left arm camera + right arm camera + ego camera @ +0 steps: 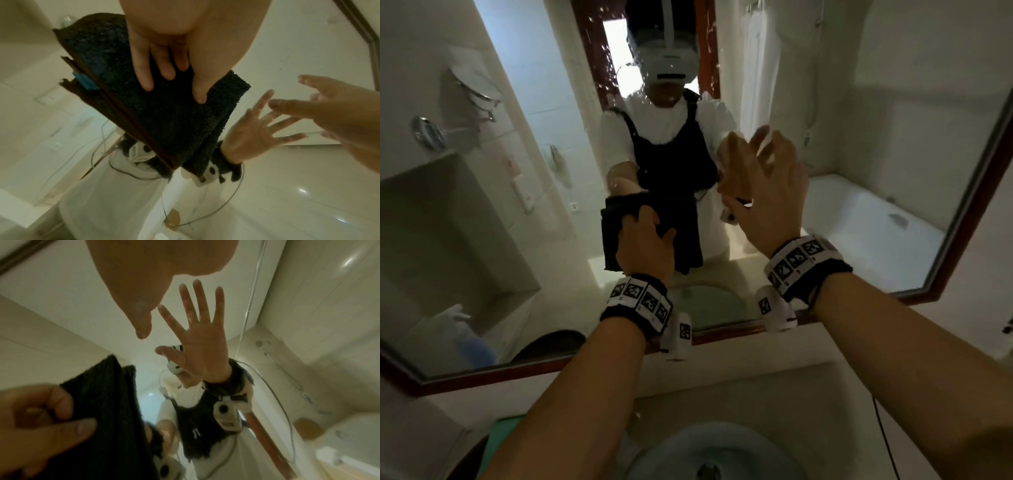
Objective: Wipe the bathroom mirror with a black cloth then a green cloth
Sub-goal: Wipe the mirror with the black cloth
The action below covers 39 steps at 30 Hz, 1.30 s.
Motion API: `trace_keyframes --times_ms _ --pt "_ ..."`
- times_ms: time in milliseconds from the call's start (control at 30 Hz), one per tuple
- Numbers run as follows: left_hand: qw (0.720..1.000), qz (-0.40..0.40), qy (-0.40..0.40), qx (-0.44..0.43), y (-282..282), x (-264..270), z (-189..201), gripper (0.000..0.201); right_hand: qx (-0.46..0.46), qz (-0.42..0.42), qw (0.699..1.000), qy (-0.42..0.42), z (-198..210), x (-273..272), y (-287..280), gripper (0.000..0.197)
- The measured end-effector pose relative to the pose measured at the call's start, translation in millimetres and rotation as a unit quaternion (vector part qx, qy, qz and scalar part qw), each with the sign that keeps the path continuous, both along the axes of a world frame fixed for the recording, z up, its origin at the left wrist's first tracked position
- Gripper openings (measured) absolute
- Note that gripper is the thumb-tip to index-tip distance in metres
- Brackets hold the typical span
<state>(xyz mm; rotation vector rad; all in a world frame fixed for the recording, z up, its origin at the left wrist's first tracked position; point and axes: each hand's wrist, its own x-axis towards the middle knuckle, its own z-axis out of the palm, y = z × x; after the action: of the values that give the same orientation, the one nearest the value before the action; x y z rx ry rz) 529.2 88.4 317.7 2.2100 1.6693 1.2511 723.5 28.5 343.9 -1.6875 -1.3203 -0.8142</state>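
Note:
The bathroom mirror [859, 144], in a dark wooden frame, fills the wall ahead; water drops speckle its upper middle. My left hand [649, 240] grips a folded black cloth [613, 236] and holds it up against the lower middle of the glass. In the left wrist view the fingers [144, 76] lie across the black cloth [168, 113]. My right hand [767, 178] is raised to the right of the cloth, fingers spread, empty and close to the glass; I cannot tell whether it touches. A green cloth [506, 433] lies on the counter at the lower left, partly behind my left forearm.
A white basin [709, 452] sits directly below my arms, set in a pale counter [825, 394]. The mirror's lower frame [722, 334] runs just above the counter. A blue spray bottle shows only as a reflection [472, 346] at the mirror's lower left.

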Motion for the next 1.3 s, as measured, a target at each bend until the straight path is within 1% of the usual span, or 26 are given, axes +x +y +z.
trace_keyframes --times_ms 100,167,233,300,400,467,567,633,700,733,767,867,900,1000,1067,1167,1300 --pt "1.000 0.002 -0.001 0.001 -1.5 -5.3 20.2 0.032 -0.027 -0.010 1.000 0.002 42.5 -6.1 10.2 0.094" --pt "1.000 0.001 -0.011 0.015 1.7 -13.4 39.7 0.032 -0.045 -0.030 0.998 -0.009 56.2 -6.8 16.5 0.099" --pt "0.999 0.000 -0.034 0.036 7.4 -25.3 63.0 0.032 -0.057 -0.039 0.997 -0.016 57.7 -4.9 19.2 0.101" --pt "0.997 0.010 -0.059 0.055 12.8 -36.5 84.9 0.032 -0.050 -0.044 0.997 -0.026 54.2 -1.2 18.9 0.101" --pt "0.995 0.025 -0.069 0.062 16.2 -44.2 102.9 0.033 -0.043 -0.045 0.997 -0.041 52.0 2.6 19.9 0.100" --pt "0.995 0.031 -0.063 0.065 15.1 -42.1 103.8 0.032 -0.043 -0.048 0.997 -0.049 51.6 3.7 19.8 0.096" --pt "0.996 0.037 -0.045 0.064 10.6 -31.1 103.5 0.030 -0.021 -0.039 0.998 -0.050 52.4 7.2 15.8 0.079" --pt "0.997 0.030 -0.025 0.068 6.7 -18.7 104.1 0.031 0.003 -0.011 0.999 -0.040 56.5 16.2 12.9 0.070" --pt "0.997 0.014 -0.003 0.073 1.4 0.4 102.4 0.031 0.027 0.032 0.999 -0.024 60.6 31.2 6.5 0.069" --pt "0.997 0.005 0.008 0.074 -2.0 12.6 100.0 0.030 0.035 0.043 0.998 -0.012 60.5 41.2 2.0 0.070" --pt "0.997 -0.003 0.017 0.074 -6.1 26.1 97.2 0.031 0.038 0.036 0.999 0.003 58.6 52.0 -3.5 0.072" --pt "0.997 -0.012 0.037 0.070 -18.2 66.4 89.3 0.031 0.017 -0.037 0.998 0.051 48.4 86.5 -21.0 0.087" --pt "0.997 -0.013 0.041 0.071 -21.5 77.6 87.3 0.032 0.000 -0.049 0.997 0.060 45.5 96.2 -24.1 0.093" --pt "0.996 -0.014 0.053 0.074 -30.2 110.9 84.1 0.031 -0.051 -0.074 0.995 0.040 37.9 118.9 -24.9 0.105" --pt "0.995 -0.012 0.066 0.079 -36.4 130.5 83.6 0.031 -0.056 -0.082 0.995 0.020 34.0 124.0 -22.5 0.107" --pt "0.994 -0.009 0.078 0.081 -42.8 150.7 85.5 0.031 -0.034 -0.077 0.996 0.015 30.8 127.0 -23.0 0.106" --pt "0.993 -0.008 0.084 0.086 -45.5 153.0 87.5 0.030 -0.041 -0.064 0.997 0.021 30.5 129.6 -26.2 0.109"
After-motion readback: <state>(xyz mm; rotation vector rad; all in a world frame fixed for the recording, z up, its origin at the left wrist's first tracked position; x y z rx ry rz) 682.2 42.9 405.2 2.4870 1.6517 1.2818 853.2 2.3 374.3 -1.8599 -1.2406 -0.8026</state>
